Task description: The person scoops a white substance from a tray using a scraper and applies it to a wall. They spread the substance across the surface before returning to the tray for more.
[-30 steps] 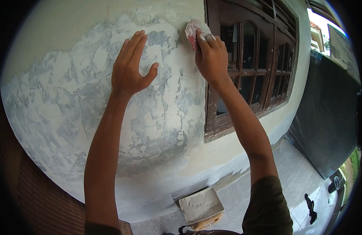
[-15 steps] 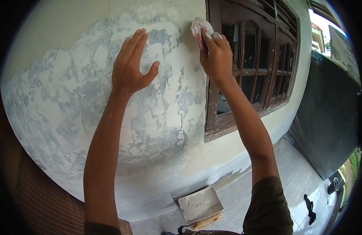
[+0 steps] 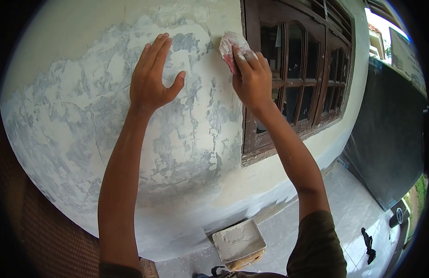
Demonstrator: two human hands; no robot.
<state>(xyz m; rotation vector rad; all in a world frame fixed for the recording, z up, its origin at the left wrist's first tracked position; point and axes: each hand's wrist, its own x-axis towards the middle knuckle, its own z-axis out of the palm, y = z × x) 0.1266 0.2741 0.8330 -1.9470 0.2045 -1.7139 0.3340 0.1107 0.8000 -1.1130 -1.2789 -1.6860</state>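
My left hand lies flat against the wall, fingers stretched up and thumb out to the side. It rests on the patchy area of white filler and grey smears. Up and to the right, my right hand grips a reddish piece of sandpaper caked with white dust. The sandpaper is pressed on the wall just left of the window frame. White powder coats some of the right fingers.
A brown wooden window with glass panes is at right. Below, a white-smeared tray stands near the wall on the tiled floor. A dark panel leans at far right, near a black cloth-like item. Woven matting is lower left.
My right hand has moved down and slightly left with the sandpaper. The left hand stays flat in the same spot on the wall.
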